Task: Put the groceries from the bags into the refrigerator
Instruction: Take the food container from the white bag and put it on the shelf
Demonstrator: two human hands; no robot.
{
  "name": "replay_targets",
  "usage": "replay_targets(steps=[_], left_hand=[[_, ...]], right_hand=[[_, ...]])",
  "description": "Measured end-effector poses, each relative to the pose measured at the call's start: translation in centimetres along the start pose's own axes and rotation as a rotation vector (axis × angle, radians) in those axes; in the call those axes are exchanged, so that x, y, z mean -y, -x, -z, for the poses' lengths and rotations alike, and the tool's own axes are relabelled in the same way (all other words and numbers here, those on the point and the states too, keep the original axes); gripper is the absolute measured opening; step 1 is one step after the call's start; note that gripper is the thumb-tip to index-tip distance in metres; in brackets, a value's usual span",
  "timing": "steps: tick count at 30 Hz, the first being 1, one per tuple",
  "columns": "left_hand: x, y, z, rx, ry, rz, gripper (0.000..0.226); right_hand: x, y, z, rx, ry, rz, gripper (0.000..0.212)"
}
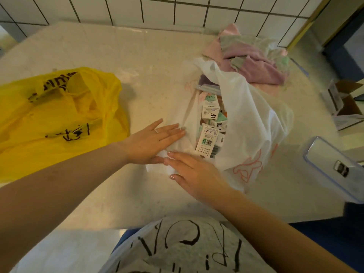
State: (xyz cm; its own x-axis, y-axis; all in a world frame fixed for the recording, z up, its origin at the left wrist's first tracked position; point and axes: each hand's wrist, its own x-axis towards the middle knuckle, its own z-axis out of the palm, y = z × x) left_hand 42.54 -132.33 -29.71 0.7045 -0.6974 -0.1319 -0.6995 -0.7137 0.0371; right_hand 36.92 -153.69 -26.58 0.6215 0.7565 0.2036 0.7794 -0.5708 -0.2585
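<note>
The white bag (244,123) lies mouth toward the person, cartons (208,136) lengthwise inside, both hands, left hand (153,140) and right hand (195,174), flat with straight fingers on its near edge.

Pale stone counter (137,62): white bag (246,123) centre, yellow bag (59,115) to its left, crumpled cloths (254,62) behind, lidded plastic container (334,166) to its right.

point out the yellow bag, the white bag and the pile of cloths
yellow bag (59,119): head view, on its crumpled middle
white bag (246,123): head view, on its right wall
pile of cloths (256,64): head view, on the pink cloth
</note>
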Motion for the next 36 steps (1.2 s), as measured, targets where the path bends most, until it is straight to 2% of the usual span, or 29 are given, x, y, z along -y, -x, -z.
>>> replay_targets(steps=[3,7,9,11,13,16,19,22,27,30,33,36], left_hand=[[2.1,1.0,0.8,-0.078,-0.015,0.118,0.085],[1.2,-1.0,4.4,-0.373,0.132,0.258,0.083],[-1.0,-3.4,6.5,-0.474,0.275,0.308,0.083],[-3.6,-5.9,8.2,-0.514,0.416,0.361,0.086],[-5.8,-8.4,9.3,-0.483,0.527,0.43,0.091],[-8.0,-11.6,9.4,-0.348,0.591,0.578,0.093],[-9.6,-14.4,9.0,-0.213,0.516,0.653,0.087],[-11.2,-16.6,8.7,-0.186,0.471,0.666,0.086],[-13.4,-19.4,7.9,-0.129,0.44,0.706,0.092],[-15.3,-21.0,8.3,-0.091,0.499,0.665,0.089],[-17.0,-22.6,7.9,-0.069,0.532,0.62,0.075],[-18.3,-23.8,7.1,-0.131,0.525,0.662,0.057]], right_hand=[[-2.6,-0.1,5.4,-0.061,-0.076,0.037,0.039],[-7.8,-1.7,12.6,-0.217,-0.213,-0.004,0.033],[-10.0,-3.1,15.0,-0.183,-0.165,0.005,0.032],[-12.6,-4.9,15.7,-0.051,0.0,0.034,0.035],[-15.3,-6.7,15.0,0.08,0.253,0.19,0.041],[-19.5,-8.4,13.1,0.297,0.563,0.475,0.047],[-22.1,-8.7,12.7,0.463,0.671,0.676,0.038],[-24.4,-8.7,13.8,0.491,0.73,0.824,0.041],[-29.1,-7.5,15.4,0.538,0.812,0.833,0.057],[-30.2,-6.9,15.8,0.548,0.796,0.765,0.05],[-31.9,-6.3,15.5,0.522,0.767,0.646,0.051],[-33.8,-5.7,15.1,0.485,0.77,0.495,0.073]])
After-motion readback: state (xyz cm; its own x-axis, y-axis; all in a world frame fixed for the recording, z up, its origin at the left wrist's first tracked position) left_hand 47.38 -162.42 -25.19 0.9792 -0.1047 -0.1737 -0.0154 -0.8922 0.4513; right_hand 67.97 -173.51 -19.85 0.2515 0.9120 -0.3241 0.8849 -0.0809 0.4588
